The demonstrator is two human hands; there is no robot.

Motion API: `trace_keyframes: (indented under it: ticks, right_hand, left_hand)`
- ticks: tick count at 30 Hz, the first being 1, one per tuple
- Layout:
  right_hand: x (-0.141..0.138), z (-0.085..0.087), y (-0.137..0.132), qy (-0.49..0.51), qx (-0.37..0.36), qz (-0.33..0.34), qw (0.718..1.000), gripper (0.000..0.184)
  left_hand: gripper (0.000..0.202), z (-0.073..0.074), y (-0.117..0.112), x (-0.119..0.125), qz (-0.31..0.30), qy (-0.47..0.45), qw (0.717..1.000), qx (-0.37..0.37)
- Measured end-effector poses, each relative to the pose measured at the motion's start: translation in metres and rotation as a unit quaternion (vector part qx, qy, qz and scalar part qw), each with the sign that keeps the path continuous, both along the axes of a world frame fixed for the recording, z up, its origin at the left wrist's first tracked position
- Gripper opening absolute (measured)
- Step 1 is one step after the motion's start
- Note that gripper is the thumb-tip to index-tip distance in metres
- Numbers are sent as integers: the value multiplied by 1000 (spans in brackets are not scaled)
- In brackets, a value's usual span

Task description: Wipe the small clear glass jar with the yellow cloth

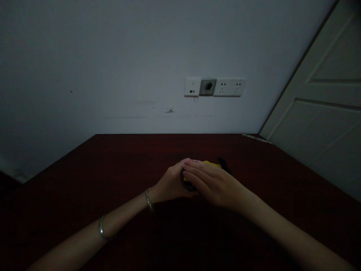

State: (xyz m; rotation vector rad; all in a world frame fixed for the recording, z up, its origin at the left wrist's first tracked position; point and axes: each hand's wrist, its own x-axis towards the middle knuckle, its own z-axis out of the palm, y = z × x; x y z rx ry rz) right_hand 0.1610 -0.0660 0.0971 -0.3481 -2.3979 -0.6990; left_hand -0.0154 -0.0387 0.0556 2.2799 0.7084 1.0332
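Note:
My left hand (pixel 171 184) and my right hand (pixel 211 183) meet at the middle of a dark red wooden table (pixel 124 162). Between them is a yellow and black object (pixel 211 163), and most of it is hidden by my fingers. Yellow shows above my right fingers, and a black part sticks out beyond them at the far side. A dark curved edge shows by my left hand. My right hand lies over the object, and my left fingers wrap around its near end. Two metal bangles sit on my left forearm.
The table's far edge meets a white wall (pixel 113 75) carrying a white panel of sockets and a switch (pixel 215 87). A pale panelled door (pixel 318 86) stands at the right. A thin white strip (pixel 256 138) lies at the table's far right corner.

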Motion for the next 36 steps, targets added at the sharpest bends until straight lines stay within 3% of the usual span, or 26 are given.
trace_keyframes:
  ticks: [5,8,14,17,20,25,29,36]
  right_hand:
    - [-5,-2,-7,-10,1,18,1000,28]
    - [-9,-1,-11,-19,-27,34,999,26]
    - [-9,5,-14,-4,-93,72,993,27]
    - [-1,5,-8,38,-98,86,991,26]
    - [10,2,3,97,-148,54,983,29]
    - [19,-11,18,225,-238,-6,945,32]
    - [18,-17,20,198,-227,13,953,33]
    - [9,-17,10,138,-190,74,969,36]
  left_hand:
    - [61,1,2,-6,16,18,1000,-10]
    - [53,-3,6,-8,31,16,999,-24]
    - [56,-5,11,-10,55,1,997,-58]
    - [68,-3,9,-9,71,-28,991,-107]
    - [79,-2,7,-5,54,-95,976,-189]
    - [69,-4,3,3,-13,-173,925,-339]
    - [57,-3,0,8,-14,-200,907,-370]
    - [48,-6,5,9,30,-198,920,-337]
